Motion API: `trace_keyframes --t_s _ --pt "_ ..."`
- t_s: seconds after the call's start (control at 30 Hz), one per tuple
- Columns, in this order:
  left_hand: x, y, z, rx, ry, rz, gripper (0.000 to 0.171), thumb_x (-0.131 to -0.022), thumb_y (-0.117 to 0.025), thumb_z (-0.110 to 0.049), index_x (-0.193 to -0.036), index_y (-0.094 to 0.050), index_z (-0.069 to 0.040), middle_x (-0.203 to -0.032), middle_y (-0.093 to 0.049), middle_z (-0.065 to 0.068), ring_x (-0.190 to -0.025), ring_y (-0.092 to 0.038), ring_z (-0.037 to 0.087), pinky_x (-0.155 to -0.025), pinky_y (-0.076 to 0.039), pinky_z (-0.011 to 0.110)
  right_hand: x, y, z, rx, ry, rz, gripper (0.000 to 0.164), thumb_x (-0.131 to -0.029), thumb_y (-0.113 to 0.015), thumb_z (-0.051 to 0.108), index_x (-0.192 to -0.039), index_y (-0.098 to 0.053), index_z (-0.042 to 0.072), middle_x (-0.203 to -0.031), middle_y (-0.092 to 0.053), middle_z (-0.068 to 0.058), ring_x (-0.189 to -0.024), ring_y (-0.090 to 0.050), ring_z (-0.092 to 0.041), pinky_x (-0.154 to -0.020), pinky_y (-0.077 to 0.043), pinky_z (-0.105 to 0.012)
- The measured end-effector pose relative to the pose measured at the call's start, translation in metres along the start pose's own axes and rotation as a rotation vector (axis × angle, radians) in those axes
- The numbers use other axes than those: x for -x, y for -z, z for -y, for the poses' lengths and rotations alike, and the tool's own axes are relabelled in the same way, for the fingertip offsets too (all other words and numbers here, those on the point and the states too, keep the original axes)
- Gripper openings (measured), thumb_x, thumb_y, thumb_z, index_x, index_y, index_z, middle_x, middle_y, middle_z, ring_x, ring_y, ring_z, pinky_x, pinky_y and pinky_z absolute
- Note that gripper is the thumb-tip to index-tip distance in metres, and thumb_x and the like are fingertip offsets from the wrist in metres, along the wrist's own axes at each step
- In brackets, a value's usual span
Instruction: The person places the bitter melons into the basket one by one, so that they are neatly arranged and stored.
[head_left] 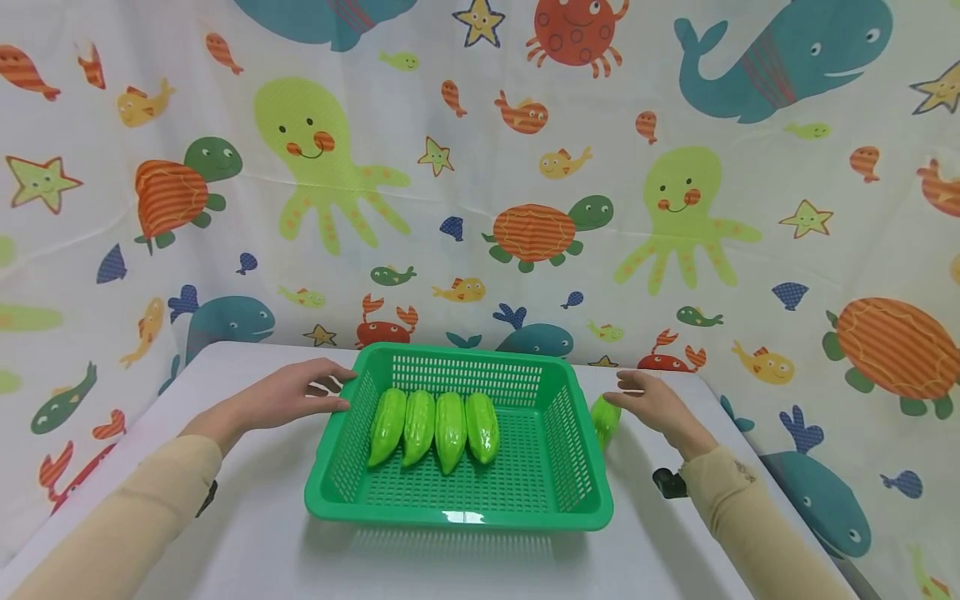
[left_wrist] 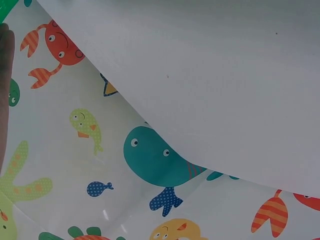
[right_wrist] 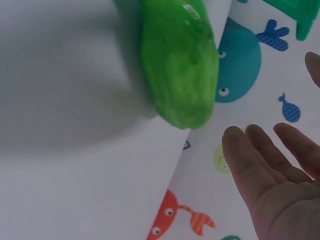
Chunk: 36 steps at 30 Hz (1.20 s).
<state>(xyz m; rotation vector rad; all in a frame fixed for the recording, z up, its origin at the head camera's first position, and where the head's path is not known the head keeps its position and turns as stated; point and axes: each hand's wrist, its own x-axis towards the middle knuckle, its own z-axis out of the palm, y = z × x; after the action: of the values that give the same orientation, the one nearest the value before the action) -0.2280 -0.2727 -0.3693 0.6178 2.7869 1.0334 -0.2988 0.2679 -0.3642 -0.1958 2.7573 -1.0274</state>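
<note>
A green plastic basket (head_left: 457, 518) sits on the white table with several bright green bitter melons (head_left: 450, 429) lying side by side in its left half. Another bitter melon (right_wrist: 180, 65) lies on the table just outside the basket's right wall, partly hidden in the head view. Above it is my right hand (head_left: 654, 408), its fingers extended and apart from the melon in the right wrist view. My left hand (head_left: 292, 393) is at the basket's upper left rim, fingers loosely bent and holding nothing. Only a strip of the left hand shows in the left wrist view.
A cloth (head_left: 465, 183) printed with sea animals hangs behind the table and along both sides. The white tabletop (head_left: 255, 500) extends around the basket. Dark wrist straps (head_left: 669, 483) show below the sleeves.
</note>
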Motion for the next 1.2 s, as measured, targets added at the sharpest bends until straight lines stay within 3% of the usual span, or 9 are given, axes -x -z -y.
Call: trace_keyframes --t_s 0.37,0.77,1.03,1.2 --pt "0.000 0.000 0.001 -0.002 0.000 -0.001 0.058 -0.090 -0.070 -0.038 -0.133 -0.054 -0.002 -0.125 -0.060 0.012 -0.111 -0.061 0.030 -0.089 -0.056 0.044 -0.002 -0.011 -0.016 0.052 -0.052 0.022 0.068 -0.093 -0.064 0.039 -0.145 -0.041 0.000 -0.143 -0.043 -0.029 -0.129 -0.040 -0.048 -0.098 -0.042 -0.064" --pt "0.001 0.000 0.000 0.003 0.003 -0.002 0.058 -0.090 -0.070 -0.037 -0.133 -0.054 -0.001 -0.125 -0.060 0.013 -0.112 -0.060 0.033 -0.089 -0.056 0.044 -0.005 -0.020 -0.018 0.066 -0.067 0.050 0.065 -0.093 -0.065 0.036 -0.145 -0.043 0.004 -0.140 -0.043 -0.031 -0.128 -0.039 -0.050 -0.095 -0.043 -0.066" --pt "0.000 0.000 0.000 -0.003 -0.002 -0.006 0.058 -0.090 -0.070 -0.038 -0.133 -0.054 -0.002 -0.125 -0.060 0.012 -0.111 -0.061 0.031 -0.088 -0.056 0.043 -0.005 -0.025 -0.019 0.032 -0.068 0.059 0.064 -0.092 -0.066 0.032 -0.143 -0.044 0.001 -0.139 -0.043 -0.033 -0.121 -0.048 -0.046 -0.090 -0.053 -0.052" --pt "0.001 -0.001 0.000 0.000 0.000 -0.007 0.058 -0.090 -0.070 -0.038 -0.133 -0.054 -0.002 -0.125 -0.060 0.012 -0.112 -0.060 0.032 -0.088 -0.056 0.044 -0.006 -0.029 -0.022 0.033 -0.096 0.073 0.064 -0.092 -0.067 0.030 -0.145 -0.043 0.004 -0.142 -0.040 -0.031 -0.123 -0.045 -0.046 -0.093 -0.051 -0.055"
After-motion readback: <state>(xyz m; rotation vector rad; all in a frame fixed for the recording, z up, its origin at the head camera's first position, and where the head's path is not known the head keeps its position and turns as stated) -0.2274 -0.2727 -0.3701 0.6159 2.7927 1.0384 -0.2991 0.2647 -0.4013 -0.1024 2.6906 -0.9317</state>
